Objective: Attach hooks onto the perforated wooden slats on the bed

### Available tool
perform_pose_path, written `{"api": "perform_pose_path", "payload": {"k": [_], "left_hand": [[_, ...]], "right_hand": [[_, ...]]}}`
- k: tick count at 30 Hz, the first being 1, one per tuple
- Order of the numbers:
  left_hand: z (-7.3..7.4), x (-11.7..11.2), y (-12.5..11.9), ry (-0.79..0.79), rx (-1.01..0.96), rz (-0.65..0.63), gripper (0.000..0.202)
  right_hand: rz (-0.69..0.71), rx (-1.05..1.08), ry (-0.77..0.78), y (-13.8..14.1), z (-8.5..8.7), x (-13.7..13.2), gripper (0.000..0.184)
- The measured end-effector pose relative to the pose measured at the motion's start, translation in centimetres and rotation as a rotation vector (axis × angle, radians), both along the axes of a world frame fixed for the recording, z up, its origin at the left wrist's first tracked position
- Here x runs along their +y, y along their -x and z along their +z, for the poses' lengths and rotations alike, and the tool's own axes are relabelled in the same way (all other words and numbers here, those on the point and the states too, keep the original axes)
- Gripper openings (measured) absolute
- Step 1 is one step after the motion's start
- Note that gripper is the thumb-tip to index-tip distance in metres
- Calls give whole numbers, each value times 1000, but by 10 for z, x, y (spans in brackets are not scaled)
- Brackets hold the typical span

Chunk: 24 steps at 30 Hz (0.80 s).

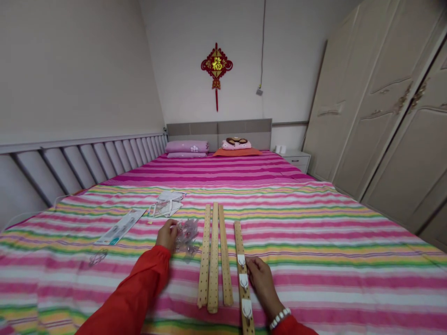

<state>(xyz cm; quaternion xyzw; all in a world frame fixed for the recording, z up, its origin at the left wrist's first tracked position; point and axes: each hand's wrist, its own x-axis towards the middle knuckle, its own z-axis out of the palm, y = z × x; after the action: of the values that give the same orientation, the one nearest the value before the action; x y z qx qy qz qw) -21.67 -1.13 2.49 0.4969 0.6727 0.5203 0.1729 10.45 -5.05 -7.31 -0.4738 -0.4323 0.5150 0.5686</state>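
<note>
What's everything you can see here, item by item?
striped bedspread: one, pink and multicoloured, covering the bed
wooden strips: three, pale, side by side on the bed
hook strip: one, pale wood with three white hooks, beside the right hand
clear plastic pieces: one small cluster, clear, at the left hand
packaging card: one, white and teal, on the bed's left
papers: one small pile, white, beyond the left hand
pillows: two, pink, at the headboard
wall ornament: one, red and gold, above the headboard
wardrobe: one, cream, at right
bedside cabinet: one, white, beyond the bed's right side
left hand: one, at the clear plastic pieces
right hand: one, by the hook strip
bead bracelet: one, white, on the right wrist
red sleeves: two, red, on both arms
</note>
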Motion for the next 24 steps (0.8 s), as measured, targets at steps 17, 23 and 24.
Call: {"api": "perform_pose_path", "payload": {"k": [17, 23, 24], "left_hand": [[18, -6, -25, 128, -552, 9, 20], [5, -18, -66, 280, -722, -266, 18], [-1, -18, -77, 302, -742, -290, 19]], "right_hand": [[-13, 7, -9, 0, 0, 1, 39], [-16, 40, -1, 2, 4, -1, 36], [-18, 51, 3, 2, 5, -2, 36]]}}
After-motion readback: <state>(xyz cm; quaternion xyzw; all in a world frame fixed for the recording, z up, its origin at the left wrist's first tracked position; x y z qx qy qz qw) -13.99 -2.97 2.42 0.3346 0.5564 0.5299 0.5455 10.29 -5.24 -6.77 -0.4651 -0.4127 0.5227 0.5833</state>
